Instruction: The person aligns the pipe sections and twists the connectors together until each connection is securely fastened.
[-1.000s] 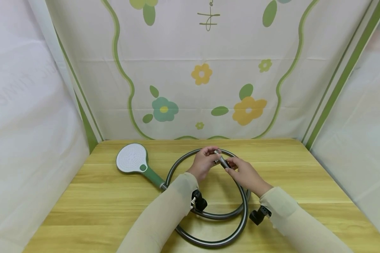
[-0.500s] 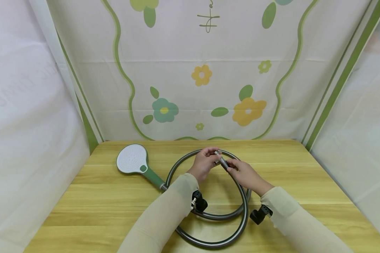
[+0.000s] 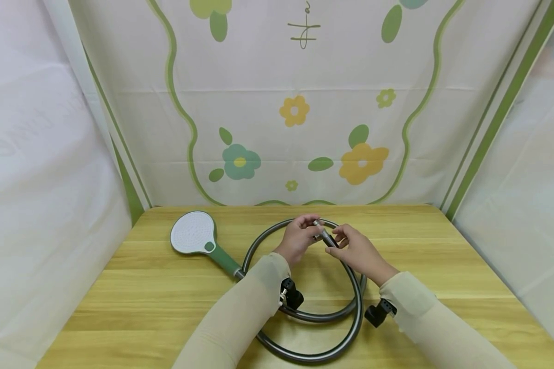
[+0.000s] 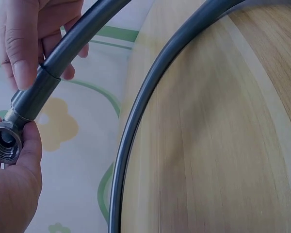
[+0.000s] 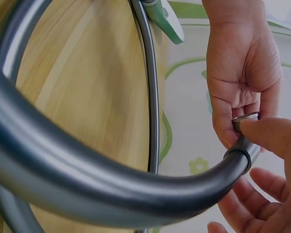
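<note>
A dark grey shower hose (image 3: 358, 307) lies in loops on the table, its free end raised between my hands. In the left wrist view that end carries a metal fitting (image 4: 7, 141) with a threaded opening, below a grey sleeve (image 4: 38, 94). My left hand (image 3: 297, 241) pinches the fitting between thumb and fingers. My right hand (image 3: 357, 254) is at the sleeve, thumb and fingers parted on either side of the hose. In the right wrist view, its thumb (image 5: 269, 133) lies by the fitting, while its other fingers spread loosely below the hose.
A green-handled shower head (image 3: 193, 232) with a white face lies at the left, joined to the hose's other end. The wooden table (image 3: 134, 307) ends at a floral cloth wall (image 3: 268, 169). Each wrist bears a black camera.
The right hand's thumb and fingers have loosened from around the hose and spread apart. The left hand keeps its pinch on the fitting; the shower head stays put.
</note>
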Demonstrator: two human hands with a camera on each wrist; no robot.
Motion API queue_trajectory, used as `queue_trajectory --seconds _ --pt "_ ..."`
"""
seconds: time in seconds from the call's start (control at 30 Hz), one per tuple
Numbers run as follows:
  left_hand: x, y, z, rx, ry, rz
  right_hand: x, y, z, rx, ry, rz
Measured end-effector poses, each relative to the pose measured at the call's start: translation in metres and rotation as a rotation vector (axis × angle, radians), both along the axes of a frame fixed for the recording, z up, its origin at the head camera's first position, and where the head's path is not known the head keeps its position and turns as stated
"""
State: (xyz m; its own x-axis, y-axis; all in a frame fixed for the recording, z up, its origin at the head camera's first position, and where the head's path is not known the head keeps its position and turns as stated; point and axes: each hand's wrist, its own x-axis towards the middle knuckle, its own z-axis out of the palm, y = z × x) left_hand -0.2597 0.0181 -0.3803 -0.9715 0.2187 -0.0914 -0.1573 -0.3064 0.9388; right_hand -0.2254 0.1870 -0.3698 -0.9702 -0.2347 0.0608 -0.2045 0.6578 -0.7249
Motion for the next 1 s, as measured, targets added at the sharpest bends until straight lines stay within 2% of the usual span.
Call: queue_trajectory --seconds 0.37,0.53,1.0 --pt "-0.0006 0.0009 -0.0004 0.004 -0.005 0.011 -0.0015 -0.0026 0.0021 0.095 0.051 0.005" --pt "-0.0008 -0.0001 -0.0014 -0.012 -0.011 0.009 0.0 -0.0043 0.0028 0.093 0.062 0.013" --pt "-0.0022 -0.0015 -0.0053 -0.013 -0.015 0.006 0.0018 -0.005 0.0032 0.055 -0.029 0.08"
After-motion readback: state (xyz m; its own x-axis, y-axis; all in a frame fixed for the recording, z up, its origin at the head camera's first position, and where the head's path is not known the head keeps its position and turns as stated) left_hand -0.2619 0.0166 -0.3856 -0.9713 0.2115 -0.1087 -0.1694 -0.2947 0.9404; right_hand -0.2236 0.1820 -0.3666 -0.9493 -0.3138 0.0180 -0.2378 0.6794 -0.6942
